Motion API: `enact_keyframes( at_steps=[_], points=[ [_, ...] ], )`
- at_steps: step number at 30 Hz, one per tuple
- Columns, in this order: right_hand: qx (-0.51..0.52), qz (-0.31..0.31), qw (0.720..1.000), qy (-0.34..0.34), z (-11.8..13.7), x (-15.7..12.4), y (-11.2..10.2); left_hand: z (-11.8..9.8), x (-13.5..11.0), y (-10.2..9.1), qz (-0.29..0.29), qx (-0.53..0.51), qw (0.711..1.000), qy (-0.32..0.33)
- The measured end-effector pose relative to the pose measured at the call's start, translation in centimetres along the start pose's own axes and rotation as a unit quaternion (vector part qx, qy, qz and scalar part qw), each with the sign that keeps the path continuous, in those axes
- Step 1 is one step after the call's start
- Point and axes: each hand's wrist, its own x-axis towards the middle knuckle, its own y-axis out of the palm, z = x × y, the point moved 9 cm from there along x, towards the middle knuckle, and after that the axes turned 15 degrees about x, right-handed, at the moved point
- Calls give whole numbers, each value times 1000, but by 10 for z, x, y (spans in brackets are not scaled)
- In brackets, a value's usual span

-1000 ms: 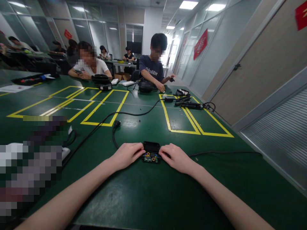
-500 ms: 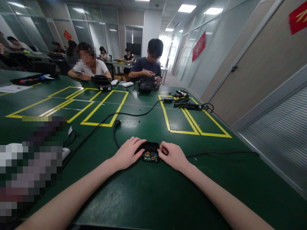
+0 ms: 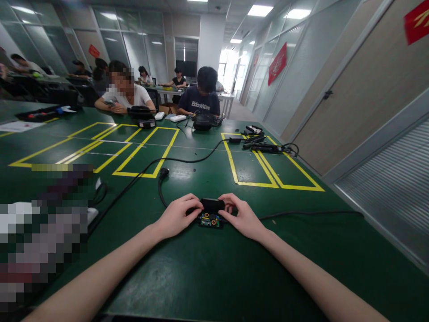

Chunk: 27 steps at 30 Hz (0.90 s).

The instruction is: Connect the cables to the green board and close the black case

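Between my two hands is a black plastic cover (image 3: pixel 213 205), tilted up behind an opened adapter case. My left hand (image 3: pixel 178 215) pinches the cover's left end with thumb and fingertips. At the other end, my right hand (image 3: pixel 244 216) grips it the same way, its curled fingers partly hidden. Just in front of the cover, the circuit board (image 3: pixel 209 220) lies exposed in the lower half of the black case, with copper-coloured ring coils on it. A black cable (image 3: pixel 301 213) runs off to the right from behind my right hand.
A cord with a plug (image 3: pixel 164 172) lies ahead on the green table (image 3: pixel 161 277). Farther off are an adapter (image 3: pixel 235 140), a pile of black parts (image 3: pixel 263 145) and black headset-like devices (image 3: pixel 203 121). Two people sit opposite. Blurred-out items cover the left side.
The cover has tilted up, its hollow inside no longer facing me. My right hand's fingers have shifted up along its end. The person opposite has bent forward and lowered their hands.
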Motion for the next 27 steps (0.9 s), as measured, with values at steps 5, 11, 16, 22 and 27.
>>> enact_keyframes(
  at_steps=[5,11,16,22,27],
  points=[
    [78,-4,997,0,1,0,-1,6,0,-3,-6,-77,996,-53],
    [66,-1,997,-29,4,-2,-2,13,0,-3,1,-158,982,-99],
    [67,6,997,-41,10,-3,-1,15,1,4,38,-205,972,-110],
    [43,75,991,-98,31,-7,5,8,0,-2,60,-144,985,-74],
    [0,118,982,-148,37,-11,13,-4,-3,-7,66,-68,995,-20]
  ],
)
